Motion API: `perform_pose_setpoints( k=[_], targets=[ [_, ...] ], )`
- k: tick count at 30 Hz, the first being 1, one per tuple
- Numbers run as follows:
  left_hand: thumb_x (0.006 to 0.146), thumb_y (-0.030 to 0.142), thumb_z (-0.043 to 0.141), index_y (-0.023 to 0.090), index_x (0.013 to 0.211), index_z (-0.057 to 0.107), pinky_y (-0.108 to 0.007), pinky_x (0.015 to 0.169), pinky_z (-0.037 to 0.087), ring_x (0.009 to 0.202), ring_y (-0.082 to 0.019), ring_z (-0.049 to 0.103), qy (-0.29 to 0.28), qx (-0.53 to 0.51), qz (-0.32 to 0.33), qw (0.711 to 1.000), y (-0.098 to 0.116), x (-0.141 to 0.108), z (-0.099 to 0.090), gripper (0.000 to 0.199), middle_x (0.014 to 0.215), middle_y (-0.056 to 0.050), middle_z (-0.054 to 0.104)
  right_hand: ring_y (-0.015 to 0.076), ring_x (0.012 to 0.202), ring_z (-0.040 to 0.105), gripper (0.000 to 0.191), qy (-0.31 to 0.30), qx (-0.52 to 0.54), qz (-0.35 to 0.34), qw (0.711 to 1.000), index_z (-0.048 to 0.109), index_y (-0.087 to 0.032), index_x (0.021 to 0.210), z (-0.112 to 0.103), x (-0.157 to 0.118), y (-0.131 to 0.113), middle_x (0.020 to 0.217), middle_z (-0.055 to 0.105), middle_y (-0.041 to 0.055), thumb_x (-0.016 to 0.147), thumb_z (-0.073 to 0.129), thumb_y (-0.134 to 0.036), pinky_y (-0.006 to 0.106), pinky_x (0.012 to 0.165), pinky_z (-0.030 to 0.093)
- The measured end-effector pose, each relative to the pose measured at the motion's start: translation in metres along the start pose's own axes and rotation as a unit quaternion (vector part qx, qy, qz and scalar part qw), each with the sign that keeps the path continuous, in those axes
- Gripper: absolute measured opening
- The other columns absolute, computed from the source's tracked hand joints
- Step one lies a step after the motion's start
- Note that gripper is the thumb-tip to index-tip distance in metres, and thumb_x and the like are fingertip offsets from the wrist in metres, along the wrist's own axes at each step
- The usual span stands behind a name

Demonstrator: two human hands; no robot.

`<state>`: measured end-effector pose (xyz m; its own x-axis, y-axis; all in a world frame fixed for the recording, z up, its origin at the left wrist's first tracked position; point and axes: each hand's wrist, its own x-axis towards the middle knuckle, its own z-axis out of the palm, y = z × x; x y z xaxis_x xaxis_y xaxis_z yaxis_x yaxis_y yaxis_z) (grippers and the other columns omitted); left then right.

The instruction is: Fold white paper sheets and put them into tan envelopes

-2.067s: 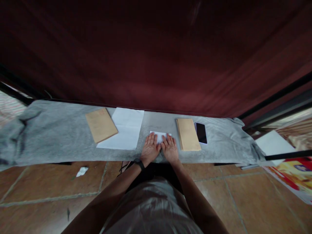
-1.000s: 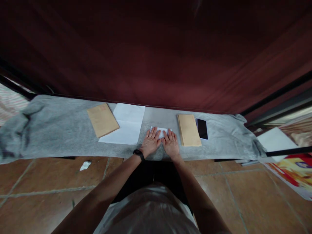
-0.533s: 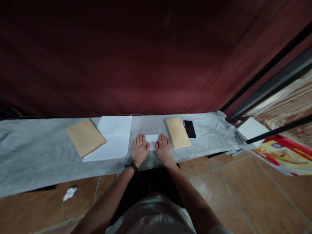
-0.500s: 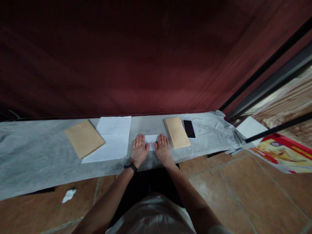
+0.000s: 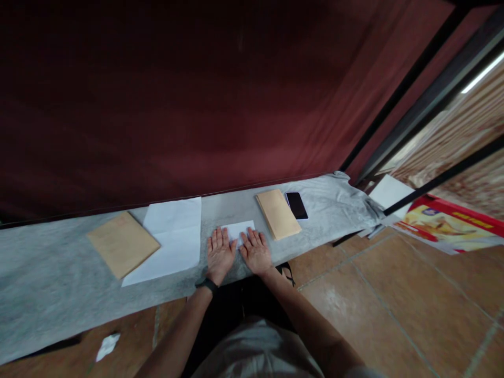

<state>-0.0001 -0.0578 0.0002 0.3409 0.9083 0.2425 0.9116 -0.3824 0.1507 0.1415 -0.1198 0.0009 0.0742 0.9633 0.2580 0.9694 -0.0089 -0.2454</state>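
A small folded piece of white paper (image 5: pixel 238 228) lies on the grey cloth, partly covered by my fingers. My left hand (image 5: pixel 220 254) rests flat on its left side, fingers stretched out, a dark band on the wrist. Flat on the right side lies my right hand (image 5: pixel 255 252), its fingers slightly spread. To the right is a stack of brown envelopes (image 5: pixel 279 214). Left of my hands are white paper sheets (image 5: pixel 177 236) with a crease across them, and a brown envelope (image 5: pixel 123 244) overlaps their left part.
A dark-screened phone (image 5: pixel 296 205) lies beside the right envelopes on the grey cloth (image 5: pixel 51 278). Behind the narrow table hangs a dark red curtain (image 5: pixel 220 115). A red and yellow box (image 5: pixel 452 223) and black bars stand at the right. Crumpled white paper (image 5: pixel 107 347) is on the tiled floor.
The view has turned slightly, so the table looks more tilted. Both hands have slid toward me on the small paper, showing more of its far edge; they stay flat.
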Motion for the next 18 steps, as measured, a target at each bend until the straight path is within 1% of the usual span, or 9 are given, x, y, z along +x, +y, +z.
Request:
perform_pose_setpoints(
  k=[3,4,6,8,10,13,14,16,18],
  targets=[
    [0.101,0.038,0.034,0.015,0.154,0.04,-0.056,0.122,0.022,0.153,-0.03,0.022,-0.017,-0.003,0.059,0.998,0.001,-0.018,-0.004,0.057,0.163,-0.015,0.03,0.0273,0.146,0.038,0.052,0.004,0.002,-0.002,1.0,0.044,-0.023,0.151,0.0,0.0,-0.001,0.16,0.038,0.0114,0.103,0.045,-0.043,0.048,0.12,0.028],
    [0.102,0.037,0.034,0.018,0.153,0.041,-0.055,0.123,0.022,0.153,-0.029,0.022,-0.025,-0.007,0.081,0.996,0.001,-0.025,-0.006,0.055,0.163,-0.013,0.03,0.0275,0.146,0.038,0.052,0.005,0.003,-0.002,1.0,0.044,-0.023,0.151,-0.001,0.0,-0.001,0.16,0.038,0.0114,0.103,0.046,-0.042,0.049,0.12,0.028],
    [0.102,0.037,0.035,0.021,0.152,0.044,-0.053,0.123,0.023,0.153,-0.028,0.024,-0.038,-0.01,0.11,0.993,0.0,-0.035,-0.009,0.053,0.163,-0.011,0.031,0.0278,0.147,0.038,0.052,0.006,0.004,-0.003,1.0,0.043,-0.023,0.151,-0.002,0.0,-0.001,0.16,0.038,0.0112,0.103,0.046,-0.042,0.05,0.12,0.029],
    [0.102,0.039,0.037,0.021,0.151,0.045,-0.052,0.122,0.025,0.152,-0.029,0.025,-0.045,-0.006,0.124,0.991,-0.001,-0.041,-0.011,0.053,0.163,-0.012,0.031,0.0275,0.148,0.037,0.051,0.005,0.005,-0.019,1.0,0.043,-0.024,0.152,-0.004,-0.001,0.0,0.161,0.037,0.01,0.104,0.045,-0.04,0.051,0.121,0.028],
    [0.101,0.044,0.04,0.019,0.151,0.045,-0.052,0.122,0.026,0.152,-0.031,0.025,-0.045,-0.003,0.135,0.99,-0.002,-0.044,-0.013,0.056,0.163,-0.014,0.03,0.0267,0.149,0.034,0.05,0.0,0.01,-0.051,0.999,0.043,-0.023,0.151,-0.007,-0.004,0.003,0.162,0.035,0.0085,0.104,0.043,-0.038,0.05,0.122,0.026],
    [0.1,0.047,0.042,0.017,0.152,0.042,-0.053,0.122,0.027,0.152,-0.032,0.024,-0.042,-0.003,0.148,0.988,-0.004,-0.044,-0.015,0.06,0.163,-0.016,0.029,0.0232,0.148,0.036,0.048,-0.02,0.026,-0.106,0.994,0.046,-0.019,0.15,-0.011,-0.013,0.014,0.16,0.039,0.0076,0.105,0.041,-0.037,0.044,0.124,0.027],
    [0.1,0.047,0.042,0.017,0.153,0.042,-0.053,0.121,0.027,0.152,-0.032,0.024,-0.041,-0.004,0.151,0.988,-0.004,-0.044,-0.016,0.06,0.164,-0.016,0.028,0.0216,0.147,0.038,0.048,-0.03,0.031,-0.126,0.991,0.046,-0.019,0.15,-0.013,-0.016,0.018,0.159,0.041,0.0077,0.105,0.041,-0.038,0.042,0.124,0.028],
    [0.101,0.047,0.041,0.018,0.153,0.041,-0.053,0.121,0.028,0.153,-0.032,0.023,-0.039,-0.007,0.153,0.987,-0.004,-0.045,-0.016,0.06,0.164,-0.016,0.028,0.0202,0.147,0.039,0.049,-0.041,0.036,-0.165,0.985,0.045,-0.022,0.15,-0.016,-0.023,0.028,0.159,0.041,0.007,0.104,0.045,-0.038,0.041,0.124,0.029],
    [0.101,0.047,0.041,0.017,0.154,0.04,-0.052,0.121,0.029,0.153,-0.032,0.022,-0.035,-0.009,0.147,0.988,-0.003,-0.047,-0.016,0.061,0.164,-0.017,0.028,0.0208,0.146,0.039,0.05,-0.038,0.037,-0.18,0.982,0.046,-0.023,0.15,-0.02,-0.027,0.037,0.159,0.04,0.0076,0.103,0.05,-0.039,0.042,0.123,0.03]
  ],
)
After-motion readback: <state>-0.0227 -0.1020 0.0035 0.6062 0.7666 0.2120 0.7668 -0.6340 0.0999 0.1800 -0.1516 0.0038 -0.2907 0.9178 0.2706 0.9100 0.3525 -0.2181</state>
